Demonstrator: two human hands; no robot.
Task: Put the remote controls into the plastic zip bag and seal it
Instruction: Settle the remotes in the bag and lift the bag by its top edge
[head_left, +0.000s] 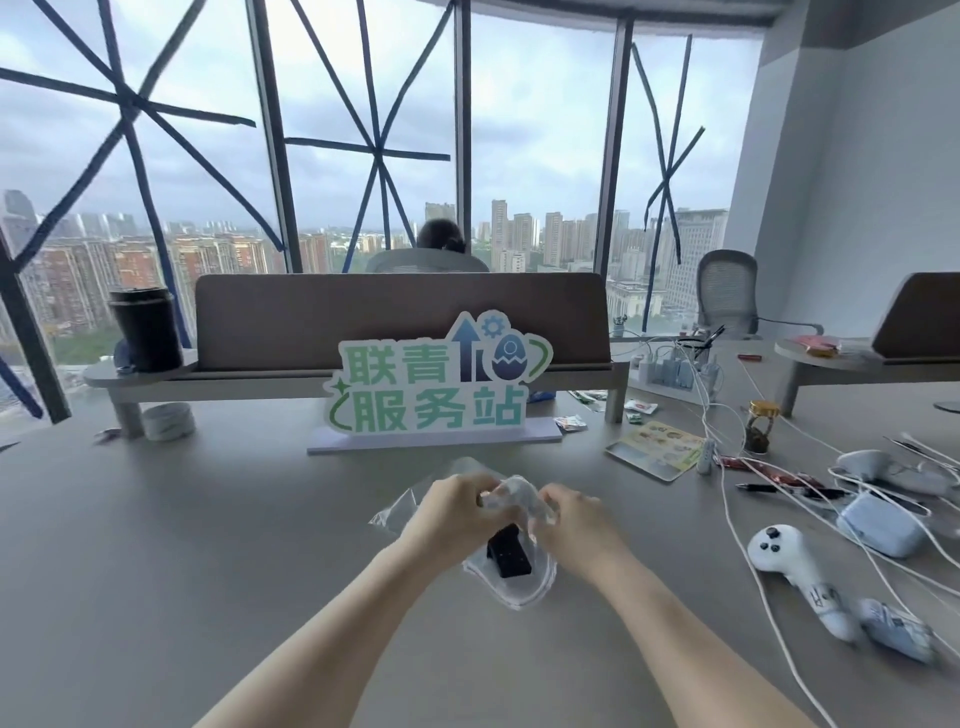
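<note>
Head view: both hands meet near the centre of the grey counter (156, 545); the left hand (457, 506) and the right hand (569, 514) each pinch the crumpled upper part of the clear plastic zip bag (514, 582), fingers clenched on the film; the bag's lower part rests on the counter between the forearms; a black remote control (508, 556) already lies inside it, its buttons just visible through the plastic; whether a second remote is in there I cannot tell, since the hands and bunched film hide the top.

As a judgement, the loading looks largely done and the work is now at the mouth of the bag; the zip does not appear pressed shut, as the opening is still gathered and rumpled; flattening the top and running the seal along its length seems to be what is left.

Well apart on the right lies a white handheld controller (792, 566) among white cables (727, 499); it may or may not belong to the task.

Readable writing: the green and blue sign (436, 384) on the far side of the hands reads 联青服务站, with an arrow, a gear and an egg drawn on it; the other printed cards are too small to read.
</note>
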